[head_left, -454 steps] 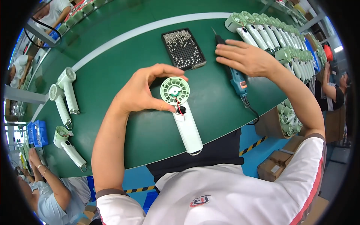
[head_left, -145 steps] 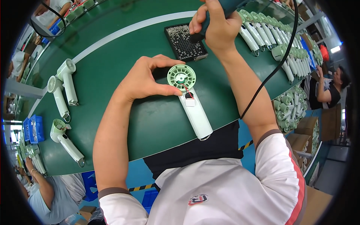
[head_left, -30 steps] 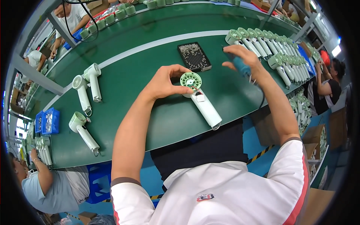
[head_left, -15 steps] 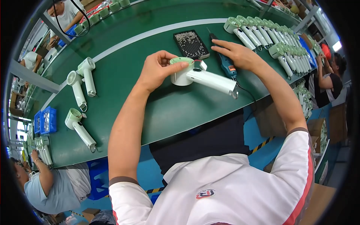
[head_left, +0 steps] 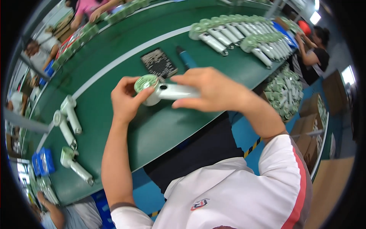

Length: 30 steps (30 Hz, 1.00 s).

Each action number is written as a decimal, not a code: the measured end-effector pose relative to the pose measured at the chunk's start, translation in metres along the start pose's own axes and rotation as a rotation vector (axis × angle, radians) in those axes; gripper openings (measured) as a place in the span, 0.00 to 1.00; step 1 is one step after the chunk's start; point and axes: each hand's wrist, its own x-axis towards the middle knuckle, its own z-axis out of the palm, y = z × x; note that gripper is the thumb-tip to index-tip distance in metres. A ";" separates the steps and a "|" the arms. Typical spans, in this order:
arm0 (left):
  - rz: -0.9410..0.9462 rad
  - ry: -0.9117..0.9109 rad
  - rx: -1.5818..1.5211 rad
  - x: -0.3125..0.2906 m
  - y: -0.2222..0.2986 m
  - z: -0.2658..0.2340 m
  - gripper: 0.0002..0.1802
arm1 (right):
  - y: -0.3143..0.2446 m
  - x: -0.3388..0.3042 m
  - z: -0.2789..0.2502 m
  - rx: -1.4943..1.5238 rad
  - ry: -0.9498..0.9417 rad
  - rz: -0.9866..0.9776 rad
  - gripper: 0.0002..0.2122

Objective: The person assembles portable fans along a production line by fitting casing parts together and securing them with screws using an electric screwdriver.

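Observation:
A white hair dryer body [head_left: 175,92] with a round, pale green open head is held over the green workbench. My left hand [head_left: 126,100] is closed round the head, thumb on its rim. My right hand [head_left: 213,89] is closed on the handle, fingers above and thumb below, a little smeared by motion. Its far end is hidden in that palm. Just beyond lies a black screw tray [head_left: 159,62] with many small screws. Beside the tray rests a blue and black electric screwdriver [head_left: 186,58], its rear part hidden by my right hand.
Rows of similar dryer bodies [head_left: 228,32] fill the far right. Three more lie at the left, one of them a dryer body [head_left: 76,166] near the bench edge. A blue bin [head_left: 43,162] stands at far left. Co-workers sit around, including a person [head_left: 314,57] at right.
My right hand has left the screwdriver and taken the dryer handle. The view has turned, and the items appear shifted left.

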 end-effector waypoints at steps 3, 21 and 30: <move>0.108 0.000 -0.006 -0.008 0.001 0.007 0.29 | 0.002 -0.011 0.034 -0.160 0.203 -0.062 0.26; 0.397 -0.237 0.396 -0.014 0.010 0.042 0.22 | 0.219 -0.174 -0.058 -0.593 0.468 0.361 0.20; 0.441 -0.145 0.847 -0.014 0.038 0.022 0.14 | 0.221 -0.150 -0.061 -0.909 0.475 0.441 0.18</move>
